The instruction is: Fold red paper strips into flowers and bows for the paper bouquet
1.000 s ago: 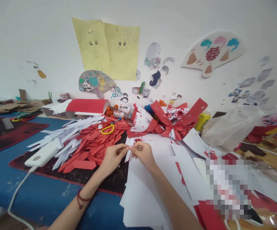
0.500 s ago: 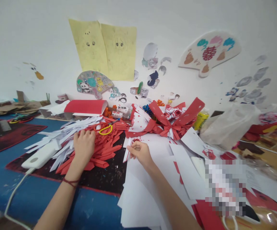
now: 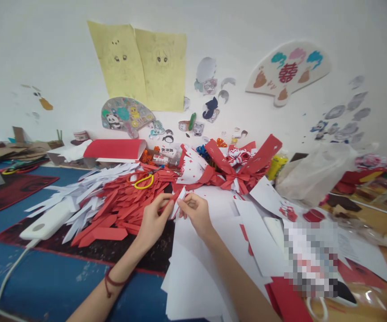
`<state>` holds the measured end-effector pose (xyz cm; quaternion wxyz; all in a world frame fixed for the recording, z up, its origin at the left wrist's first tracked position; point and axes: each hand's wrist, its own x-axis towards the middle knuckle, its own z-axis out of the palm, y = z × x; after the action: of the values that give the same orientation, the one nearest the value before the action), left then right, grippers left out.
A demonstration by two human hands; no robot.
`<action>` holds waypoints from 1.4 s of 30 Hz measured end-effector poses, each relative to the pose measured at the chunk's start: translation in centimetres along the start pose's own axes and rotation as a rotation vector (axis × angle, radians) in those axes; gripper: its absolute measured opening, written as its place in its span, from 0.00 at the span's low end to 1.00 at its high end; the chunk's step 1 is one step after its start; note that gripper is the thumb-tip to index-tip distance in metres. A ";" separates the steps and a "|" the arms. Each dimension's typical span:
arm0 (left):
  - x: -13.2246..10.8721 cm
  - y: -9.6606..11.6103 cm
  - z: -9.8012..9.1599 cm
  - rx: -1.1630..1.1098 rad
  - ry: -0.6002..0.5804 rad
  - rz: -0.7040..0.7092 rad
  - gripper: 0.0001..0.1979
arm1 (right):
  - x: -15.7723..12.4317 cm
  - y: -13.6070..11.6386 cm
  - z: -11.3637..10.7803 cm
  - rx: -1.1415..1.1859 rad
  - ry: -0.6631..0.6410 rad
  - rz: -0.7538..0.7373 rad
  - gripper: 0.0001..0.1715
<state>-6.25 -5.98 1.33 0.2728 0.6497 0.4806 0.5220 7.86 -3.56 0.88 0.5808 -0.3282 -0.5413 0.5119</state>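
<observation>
My right hand (image 3: 196, 213) pinches a folded white paper strip (image 3: 182, 194), which sticks up between the fingertips of both hands. Beside it, my left hand (image 3: 153, 220) is closed with its fingertips nearly meeting the right ones; a bit of red paper (image 3: 176, 196) shows there. The fingers hide how the two pieces fit together. Left of my hands lies a loose heap of folded red paper strips (image 3: 121, 203), with white paper strips (image 3: 88, 185) behind and to its left. Scissors with a yellow handle (image 3: 144, 182) rest on the red heap.
Under my right forearm are stacked white sheets (image 3: 193, 277). A white device with a cable (image 3: 46, 223) sits at left on the dark mat (image 3: 113, 257). Red and white folded paper pieces (image 3: 243, 170), a yellow can (image 3: 276, 166) and a plastic bag (image 3: 314, 174) stand along the wall.
My left hand has come from the red paper heap rightward to meet my right hand, bringing red paper. My right hand still holds the white strip. The view has shifted slightly.
</observation>
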 end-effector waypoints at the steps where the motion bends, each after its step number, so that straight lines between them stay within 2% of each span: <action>1: -0.2 0.0 0.2 -0.019 0.001 0.000 0.14 | 0.0 -0.1 0.0 -0.015 0.019 -0.003 0.21; 10: -1.1 0.3 0.8 0.067 0.087 0.009 0.12 | -0.2 0.3 0.3 -0.038 0.032 0.018 0.21; 21: -1.0 0.2 1.1 -0.028 0.043 -0.003 0.10 | -0.5 0.3 0.2 -0.171 0.048 -0.067 0.23; 32: -0.7 -0.6 1.1 -0.158 0.027 -0.012 0.11 | -0.3 1.0 0.0 -0.181 0.026 -0.028 0.23; 38: -0.4 -1.0 0.5 -0.026 0.096 0.001 0.11 | -0.3 0.8 0.2 -0.104 -0.008 -0.006 0.23; 42: -0.4 -0.5 0.1 0.087 0.150 0.072 0.09 | -0.3 0.7 0.2 -0.114 0.009 0.013 0.22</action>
<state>-6.37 -6.17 0.70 0.1884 0.6369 0.4982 0.5574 7.50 -3.70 0.17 0.5602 -0.3664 -0.5648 0.4826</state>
